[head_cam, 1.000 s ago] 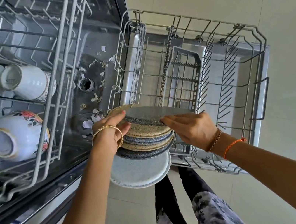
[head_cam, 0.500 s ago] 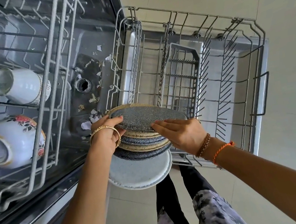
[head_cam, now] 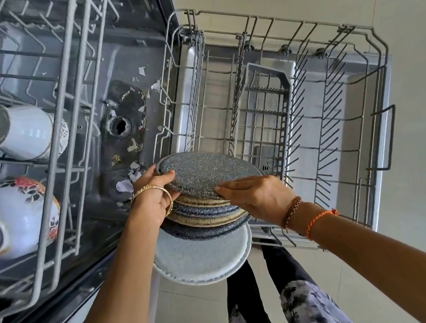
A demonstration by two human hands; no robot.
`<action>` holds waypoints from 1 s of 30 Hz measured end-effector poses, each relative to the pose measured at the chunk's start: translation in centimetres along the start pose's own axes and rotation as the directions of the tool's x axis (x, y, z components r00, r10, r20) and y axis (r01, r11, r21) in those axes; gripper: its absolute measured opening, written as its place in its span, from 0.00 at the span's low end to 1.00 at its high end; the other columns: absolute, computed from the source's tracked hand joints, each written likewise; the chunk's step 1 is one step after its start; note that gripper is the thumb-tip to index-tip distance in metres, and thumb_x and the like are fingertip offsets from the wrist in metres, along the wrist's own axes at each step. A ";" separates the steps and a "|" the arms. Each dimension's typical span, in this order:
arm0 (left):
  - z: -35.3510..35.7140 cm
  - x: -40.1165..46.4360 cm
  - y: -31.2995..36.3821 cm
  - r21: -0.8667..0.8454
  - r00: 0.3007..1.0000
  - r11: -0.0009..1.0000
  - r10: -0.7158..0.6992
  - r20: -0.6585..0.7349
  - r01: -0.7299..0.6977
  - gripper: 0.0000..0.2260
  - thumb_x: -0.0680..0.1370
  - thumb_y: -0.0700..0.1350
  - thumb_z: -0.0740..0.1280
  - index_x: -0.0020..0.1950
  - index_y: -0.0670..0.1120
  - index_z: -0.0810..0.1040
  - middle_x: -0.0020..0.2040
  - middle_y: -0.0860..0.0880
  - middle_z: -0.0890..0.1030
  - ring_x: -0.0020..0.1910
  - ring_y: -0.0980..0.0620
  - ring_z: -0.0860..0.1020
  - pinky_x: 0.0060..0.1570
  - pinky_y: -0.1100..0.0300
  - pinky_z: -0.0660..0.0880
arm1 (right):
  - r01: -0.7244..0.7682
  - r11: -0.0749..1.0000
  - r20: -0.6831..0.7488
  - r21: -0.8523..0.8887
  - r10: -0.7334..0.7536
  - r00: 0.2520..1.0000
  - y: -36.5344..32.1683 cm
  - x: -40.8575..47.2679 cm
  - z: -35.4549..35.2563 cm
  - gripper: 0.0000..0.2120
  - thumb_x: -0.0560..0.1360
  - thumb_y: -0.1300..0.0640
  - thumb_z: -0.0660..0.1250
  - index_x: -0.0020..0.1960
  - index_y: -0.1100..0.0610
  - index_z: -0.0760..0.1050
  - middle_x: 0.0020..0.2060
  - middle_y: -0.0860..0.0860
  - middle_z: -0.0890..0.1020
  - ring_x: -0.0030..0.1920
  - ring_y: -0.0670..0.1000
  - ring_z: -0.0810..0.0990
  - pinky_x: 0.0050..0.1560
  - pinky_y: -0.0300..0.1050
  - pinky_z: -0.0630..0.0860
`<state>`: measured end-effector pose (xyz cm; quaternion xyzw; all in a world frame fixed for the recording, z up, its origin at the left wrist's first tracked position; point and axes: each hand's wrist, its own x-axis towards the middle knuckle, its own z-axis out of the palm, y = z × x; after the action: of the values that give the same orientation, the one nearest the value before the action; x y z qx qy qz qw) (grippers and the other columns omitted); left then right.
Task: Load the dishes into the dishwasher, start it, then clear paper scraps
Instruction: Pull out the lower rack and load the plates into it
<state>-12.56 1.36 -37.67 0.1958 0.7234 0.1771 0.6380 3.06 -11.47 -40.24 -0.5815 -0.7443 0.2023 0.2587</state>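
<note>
Stack of plates [head_cam: 205,226] at lower centre of frame, left hand [head_cam: 156,195] gripping its left edge, thumb on the top speckled plate [head_cam: 205,175], right hand [head_cam: 260,195] with fingers flat on that plate, possibly lifting it, lower rack [head_cam: 336,102] beyond, paper scraps [head_cam: 134,146] on dishwasher floor at left.

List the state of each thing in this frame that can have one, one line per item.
Lower rack: pulled out, no dishes in it.
Upper rack: pulled out, holds cups and bowls lying on their sides.
Stack of plates: held over the lower rack's near edge.
Top plate: tilted, on the stack.
Left hand: grips the stack's edge.
Right hand: fingers straight on the top plate.
Paper scraps: scattered on the tub floor.
</note>
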 end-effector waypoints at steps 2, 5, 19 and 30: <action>-0.1 0.4 0.1 -0.013 1.000 1.000 -0.013 -0.021 0.012 0.20 0.76 0.30 0.62 0.67 0.40 0.69 0.45 0.48 0.75 0.45 0.52 0.73 0.43 0.52 0.73 | -0.082 0.992 0.047 0.097 0.078 0.996 0.2 0.6 0.2 0.12 0.70 0.61 0.69 0.52 0.56 0.82 0.45 0.51 0.85 0.39 0.48 0.85 0.34 0.44 0.81; 0.4 0.8 0.3 -0.082 0.999 0.997 -0.020 -0.034 0.017 0.09 0.76 0.32 0.63 0.54 0.40 0.74 0.45 0.48 0.75 0.52 0.51 0.73 0.54 0.52 0.72 | -0.251 0.956 0.115 0.152 0.235 0.965 0.5 1.6 0.3 0.14 0.68 0.67 0.72 0.52 0.56 0.81 0.42 0.52 0.85 0.37 0.50 0.85 0.35 0.46 0.82; 0.1 2.7 -1.9 0.837 0.857 0.498 0.511 -0.073 -0.226 0.19 0.79 0.50 0.62 0.64 0.38 0.74 0.60 0.37 0.77 0.59 0.41 0.75 0.56 0.52 0.70 | -0.517 0.851 0.319 0.092 0.466 0.825 0.9 1.8 0.8 0.16 0.74 0.57 0.67 0.61 0.53 0.76 0.57 0.50 0.80 0.55 0.48 0.79 0.57 0.35 0.72; -2.6 -8.5 -1.3 0.723 0.572 0.239 0.780 0.255 -0.648 0.06 0.69 0.28 0.69 0.45 0.33 0.81 0.44 0.35 0.80 0.44 0.38 0.79 0.48 0.54 0.74 | -0.463 0.837 -0.214 0.290 0.529 0.821 -5.8 1.0 -8.7 0.20 0.72 0.45 0.59 0.36 0.59 0.79 0.31 0.51 0.79 0.29 0.46 0.73 0.29 0.41 0.74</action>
<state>-14.34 -4.14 -30.77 0.7343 0.6011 0.1444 0.2804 3.91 -11.91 -29.76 -0.7457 -0.4928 0.2597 0.3654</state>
